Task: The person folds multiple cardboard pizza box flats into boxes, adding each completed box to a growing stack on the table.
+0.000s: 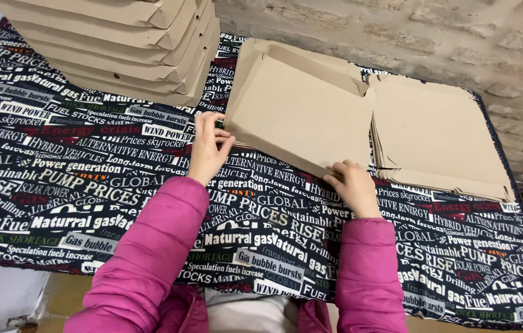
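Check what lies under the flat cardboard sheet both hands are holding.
Under the cardboard sheet lies the printed tablecloth; its right edge overlaps a stack of flat sheets. Anything else beneath is covered.

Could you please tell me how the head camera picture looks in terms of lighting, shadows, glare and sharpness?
In the head view the light is soft and even, with no glare on the cardboard sheet; only faint shadows lie under its raised edge and beneath the stack of folded boxes. The left hand, right hand and printed cloth are sharp; straight edges bow slightly near the frame's borders.
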